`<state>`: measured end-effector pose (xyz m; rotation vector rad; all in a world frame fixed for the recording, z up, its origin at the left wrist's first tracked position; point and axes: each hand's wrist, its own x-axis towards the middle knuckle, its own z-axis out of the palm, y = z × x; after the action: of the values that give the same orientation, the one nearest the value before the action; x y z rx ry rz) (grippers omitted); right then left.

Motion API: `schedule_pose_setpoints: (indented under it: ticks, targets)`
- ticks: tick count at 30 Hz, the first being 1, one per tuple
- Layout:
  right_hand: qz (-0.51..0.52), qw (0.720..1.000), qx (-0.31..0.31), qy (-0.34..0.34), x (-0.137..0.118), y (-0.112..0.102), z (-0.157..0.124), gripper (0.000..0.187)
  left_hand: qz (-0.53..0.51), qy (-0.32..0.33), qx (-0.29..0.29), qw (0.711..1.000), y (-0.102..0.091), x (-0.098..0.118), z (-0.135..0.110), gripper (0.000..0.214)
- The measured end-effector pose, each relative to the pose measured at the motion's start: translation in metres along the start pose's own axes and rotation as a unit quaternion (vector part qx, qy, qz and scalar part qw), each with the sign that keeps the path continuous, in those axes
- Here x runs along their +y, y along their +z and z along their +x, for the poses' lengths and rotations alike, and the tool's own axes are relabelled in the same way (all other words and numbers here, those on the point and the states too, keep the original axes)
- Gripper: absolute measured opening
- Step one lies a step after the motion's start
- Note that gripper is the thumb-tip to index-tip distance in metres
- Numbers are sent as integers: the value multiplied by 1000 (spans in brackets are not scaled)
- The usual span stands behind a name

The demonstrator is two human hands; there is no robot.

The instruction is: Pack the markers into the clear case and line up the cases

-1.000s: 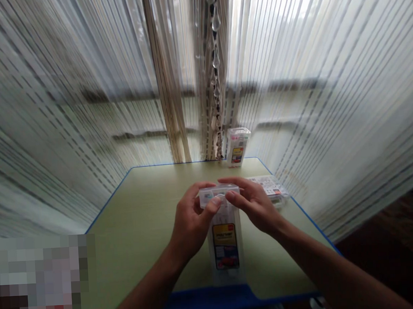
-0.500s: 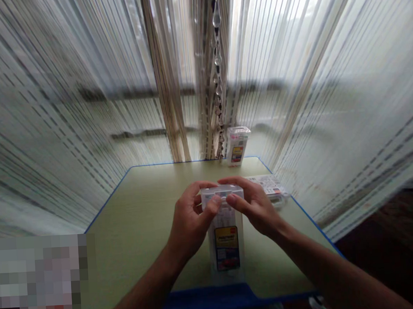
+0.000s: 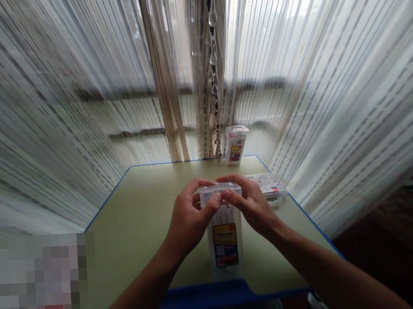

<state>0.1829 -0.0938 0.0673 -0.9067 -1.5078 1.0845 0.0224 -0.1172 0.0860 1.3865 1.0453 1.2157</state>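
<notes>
Your clear plastic container point(image 3: 225, 232) stands upright at the lower centre of the frame, near the front edge of the desk point(image 3: 143, 213), its top between your left hand point(image 3: 191, 215) and right hand point(image 3: 254, 205). Both hands pinch that top, thumbs at the front and fingers curled over toward the back. Compared with half a second ago, your right thumb has shifted toward your left one, so the tips now nearly meet. Your fingertips behind the container are hidden, the lettering on its label point(image 3: 226, 252) is blurred, and your forearms point(image 3: 143, 273) run off the bottom of the frame
</notes>
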Motion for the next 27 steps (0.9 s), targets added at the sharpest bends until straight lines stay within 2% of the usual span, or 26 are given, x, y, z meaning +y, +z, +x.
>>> schedule_pose_setpoints:
  ticks: [4,13,18,27]
  targets:
    - [7,1000,3,0,1,1,-1,41,-5,5,-4,1000,0,0,0,33]
    - [13,999,-36,14,0,-3,-1,45,27,29,-19,999,-4,-7,0,32]
    - [14,1000,-26,7,-1,0,-3,43,65,49,-12,997,-6,-11,-2,33]
    - [-3,1000,-22,3,0,1,-5,40,33,47,-28,998,-5,-10,-3,30]
